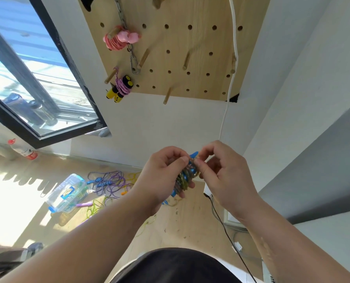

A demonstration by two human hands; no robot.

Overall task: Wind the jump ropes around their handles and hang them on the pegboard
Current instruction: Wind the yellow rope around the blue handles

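Head view: the wooden pegboard (190, 41) hangs on the white wall, with several bare pegs (144, 58) sticking out of it. At the pegboard's left edge a pink rope bundle (119, 39) sits on a peg. Just below it, near the pegboard's lower left corner, hangs a yellow-and-black-handled bundle (122, 87) wrapped in purple cord. A metal chain (132, 56) runs down between these two. A white cord (234, 48) drops along the pegboard's right side. Left of the pegboard is a dark-framed window (37, 78). On the floor below the pegboard lie a clear plastic box (68, 194) and, just beside it, a tangle of loose ropes (108, 182) in purple, blue and yellow. A thin black cable (227, 227) crosses the floor below the pegboard's right corner.

Well below the pegboard, both hands meet in mid-air, and nothing stands between them and the pegs. The left hand (163, 174) grips a blue-handled rope bundle (185, 178), fingers curled round its far side and thumb pressed on top. The right hand (221, 172) pinches the cord at the bundle's upper end. The cord is mottled olive and purple, wound in tight turns. Blue handle tips show at both ends.
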